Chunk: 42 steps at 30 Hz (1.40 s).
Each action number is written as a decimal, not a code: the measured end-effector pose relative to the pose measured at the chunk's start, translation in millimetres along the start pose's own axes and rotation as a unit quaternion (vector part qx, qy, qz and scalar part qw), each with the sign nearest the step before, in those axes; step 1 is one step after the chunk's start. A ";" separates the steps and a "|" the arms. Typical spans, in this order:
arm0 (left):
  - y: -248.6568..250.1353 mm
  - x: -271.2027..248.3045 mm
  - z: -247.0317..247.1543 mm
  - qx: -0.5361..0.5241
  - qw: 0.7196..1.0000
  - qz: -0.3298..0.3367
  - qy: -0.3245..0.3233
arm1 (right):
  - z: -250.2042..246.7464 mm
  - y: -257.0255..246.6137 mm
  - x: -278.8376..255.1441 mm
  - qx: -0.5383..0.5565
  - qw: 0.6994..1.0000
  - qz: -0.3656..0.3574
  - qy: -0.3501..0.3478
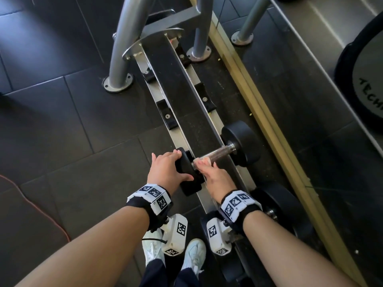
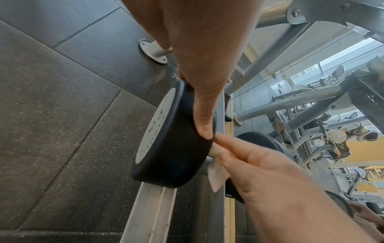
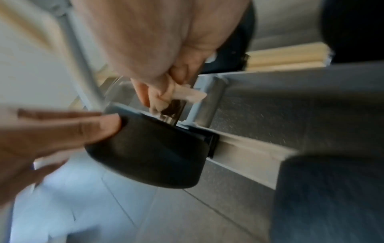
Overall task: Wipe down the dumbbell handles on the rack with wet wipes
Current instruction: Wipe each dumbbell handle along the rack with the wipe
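Looking down from the head view, everything hangs off one landmark: the dumbbell [image 1: 215, 158] lying crosswise on the low rack [image 1: 186, 112].

Left of it is dark floor tiling [image 1: 62, 121] with an orange cable [image 1: 35, 206] snaking across. Then the left hand [image 1: 167, 170] sits on the dumbbell's near weight head [image 1: 187, 175], fingers draped over the top edge and thumb along the side, so it's grasping that black head. The left wrist view backs this up: the thumb [image 2: 204, 118] is pressed on the rubber rim right by the pale end plate [image 2: 155, 128].

Next over, the right hand [image 1: 213, 177] is clenched around the handle [image 1: 219, 153] just inside that near head, with a wet wipe [image 1: 204, 161] bunched between the fingers and the bar. The right wrist view is blurry, but the wipe still shows poking out past the fingers.

Beyond the right hand, the knurled part of the handle is bare and runs to the far weight head [image 1: 240, 141]. Right of the dumbbell runs a wooden strip [image 1: 269, 129], with another dumbbell [image 1: 277, 210] on the rack just below the right wrist.
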<state>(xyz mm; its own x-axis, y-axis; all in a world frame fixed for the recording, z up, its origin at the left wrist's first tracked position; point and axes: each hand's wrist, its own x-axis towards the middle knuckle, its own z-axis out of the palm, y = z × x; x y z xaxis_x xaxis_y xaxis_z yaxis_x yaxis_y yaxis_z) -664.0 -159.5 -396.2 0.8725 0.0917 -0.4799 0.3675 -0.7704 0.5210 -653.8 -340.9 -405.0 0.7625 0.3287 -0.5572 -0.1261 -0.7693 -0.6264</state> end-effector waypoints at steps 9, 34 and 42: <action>-2.9 -2.6 1.5 0.005 1.000 0.012 0.010 | -26.9 12.9 -17.2 0.162 0.909 0.198 0.330; -4.2 -2.2 -0.7 0.010 0.999 0.034 0.007 | 0.2 -3.2 -6.4 0.262 0.920 0.197 0.217; -7.5 -1.5 2.4 0.009 0.999 0.042 0.014 | -2.5 -3.1 15.4 0.293 0.873 0.233 0.312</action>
<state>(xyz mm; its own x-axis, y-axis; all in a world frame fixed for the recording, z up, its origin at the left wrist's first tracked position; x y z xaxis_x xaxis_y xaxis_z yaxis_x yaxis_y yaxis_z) -668.8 -155.4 -401.1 0.9090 0.0433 -0.4145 0.2865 -0.7873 0.5460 -640.1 -334.8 -410.3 0.7158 -0.4482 -0.5354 -0.6788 -0.2670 -0.6841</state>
